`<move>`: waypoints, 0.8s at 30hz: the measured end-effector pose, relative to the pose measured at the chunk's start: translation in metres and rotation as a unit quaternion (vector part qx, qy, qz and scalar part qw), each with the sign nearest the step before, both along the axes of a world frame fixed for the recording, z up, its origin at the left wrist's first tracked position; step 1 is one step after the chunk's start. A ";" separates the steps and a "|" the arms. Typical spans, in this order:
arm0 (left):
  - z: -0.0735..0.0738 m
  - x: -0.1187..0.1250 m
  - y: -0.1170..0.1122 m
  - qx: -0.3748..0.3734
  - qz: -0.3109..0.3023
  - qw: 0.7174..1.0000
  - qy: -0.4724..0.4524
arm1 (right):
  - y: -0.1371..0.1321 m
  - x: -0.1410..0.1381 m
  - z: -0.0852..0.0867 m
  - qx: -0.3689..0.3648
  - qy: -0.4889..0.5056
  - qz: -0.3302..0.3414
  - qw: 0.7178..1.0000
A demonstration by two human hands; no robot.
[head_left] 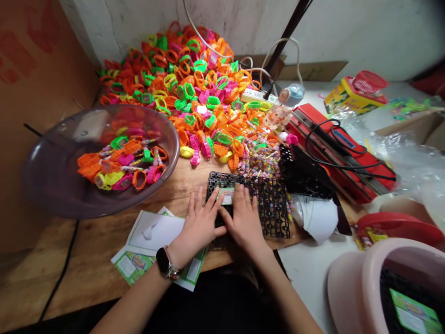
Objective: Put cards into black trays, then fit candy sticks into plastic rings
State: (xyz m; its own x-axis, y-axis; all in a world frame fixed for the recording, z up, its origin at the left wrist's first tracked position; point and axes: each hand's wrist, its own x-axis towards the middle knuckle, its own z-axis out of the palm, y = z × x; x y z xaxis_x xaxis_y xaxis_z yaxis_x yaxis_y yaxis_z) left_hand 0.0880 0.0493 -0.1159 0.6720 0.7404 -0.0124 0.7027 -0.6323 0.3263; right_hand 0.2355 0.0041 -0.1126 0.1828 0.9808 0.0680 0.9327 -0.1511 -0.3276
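Black plastic forms the gridded tray (269, 208) under both hands, near the front edge of the wooden table (74, 278), and a small green card (227, 195) lies on it between the fingertips. The left hand (200, 221) is open, its fingers spread at the card's left end; the right hand (246, 221) is open too, its fingers laid flat at the other end. Neither appears to clasp anything. As far as can be judged, this card has its place on the tray, though the hands hide part of what lies beneath. A dark tray (387, 283) with a printed card (415, 311) rests inside the pink tub (351, 278), which suggests at least one is already done. Plenty seems left: loose cards (137, 266) lie to the left of the hands, spare trays (302, 174) are piled to the right, wrapped candies (264, 160) are heaped beyond, and a mound of bright toy watches (174, 90) fills the back. The bowl (59, 185) holds a smaller mix of watches and candies.
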 end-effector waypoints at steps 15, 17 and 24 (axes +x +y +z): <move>-0.013 -0.004 0.012 -0.057 0.026 0.982 -0.176 | -0.045 0.056 0.006 0.127 0.055 -0.291 0.947; -0.011 0.000 0.018 -0.052 0.034 0.982 -0.176 | -0.054 0.066 -0.003 0.083 0.043 -0.296 0.951; 0.008 -0.030 0.005 0.064 0.107 0.981 -0.146 | -0.069 0.087 0.015 0.135 0.211 -0.336 0.908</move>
State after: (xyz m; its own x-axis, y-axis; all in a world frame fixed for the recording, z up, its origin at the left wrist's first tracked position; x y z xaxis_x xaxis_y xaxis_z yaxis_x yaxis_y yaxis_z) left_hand 0.0577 0.0546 -0.1077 0.4626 0.8474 0.2607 0.7119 -0.5302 0.4605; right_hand 0.3225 -0.0645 -0.0978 0.7998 0.5956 0.0745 0.4421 -0.5006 -0.7443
